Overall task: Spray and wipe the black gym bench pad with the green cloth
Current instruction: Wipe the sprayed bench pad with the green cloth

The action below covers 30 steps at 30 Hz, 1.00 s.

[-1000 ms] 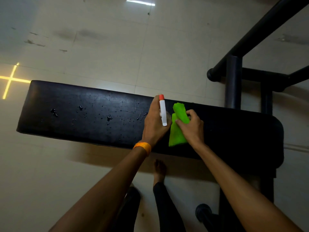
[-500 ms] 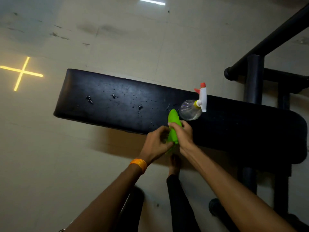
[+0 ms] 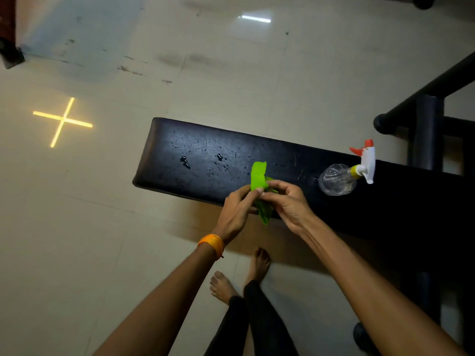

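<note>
The black gym bench pad (image 3: 205, 150) runs across the middle of the view, its left half speckled with water drops. Over its near edge, my left hand (image 3: 236, 211) and my right hand (image 3: 288, 201) both pinch the green cloth (image 3: 259, 176), which stands bunched up between them with a tail hanging below. A clear spray bottle (image 3: 339, 179) with a white and red trigger head lies on its side on the pad, to the right of my hands, held by nobody.
A black metal frame (image 3: 426, 129) with a slanted bar rises behind the bench at the right. My bare feet (image 3: 259, 263) stand on the cream tiled floor just in front of the bench. A yellow light cross (image 3: 63, 119) marks the floor at the left.
My left hand has let go of the spray bottle, which now lies on the pad. Both hands have come together on the green cloth at the pad's near edge. The view shifted left.
</note>
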### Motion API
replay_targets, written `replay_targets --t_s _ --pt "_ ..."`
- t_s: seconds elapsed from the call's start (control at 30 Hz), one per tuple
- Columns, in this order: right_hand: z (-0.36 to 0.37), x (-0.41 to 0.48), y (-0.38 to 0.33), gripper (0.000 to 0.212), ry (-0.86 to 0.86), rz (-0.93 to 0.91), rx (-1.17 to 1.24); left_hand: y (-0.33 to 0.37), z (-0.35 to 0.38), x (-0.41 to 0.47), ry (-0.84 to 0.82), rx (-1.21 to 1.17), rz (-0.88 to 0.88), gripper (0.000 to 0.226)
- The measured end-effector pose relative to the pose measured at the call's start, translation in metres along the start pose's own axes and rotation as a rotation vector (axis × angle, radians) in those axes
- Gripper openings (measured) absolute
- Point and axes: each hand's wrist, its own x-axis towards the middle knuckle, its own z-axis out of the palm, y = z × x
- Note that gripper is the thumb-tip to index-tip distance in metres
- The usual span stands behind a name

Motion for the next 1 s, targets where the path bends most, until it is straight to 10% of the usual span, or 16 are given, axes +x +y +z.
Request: replay_targets --t_s 0.23,0.47,0.63,1.0 --pt "0.003 0.022 -0.015 0.019 -0.008 0.024 0.047 -0.003 -0.010 0.032 0.071 -0.062 -0.074 0.028" --pt "0.025 0.028 -0.039 0.035 0.089 -0.016 0.010 0.029 -0.016 0.055 0.194 0.023 -0.022 0.063" --pt "0.040 0.030 -0.058 0.054 0.057 -0.118 0.019 0.065 -0.054 0.083 0.271 0.090 0.037 0.047" --pt "0.078 0.033 0.092 0.029 0.161 0.096 -0.776 0.014 -0.170 0.155 0.352 0.552 -0.053 0.038"
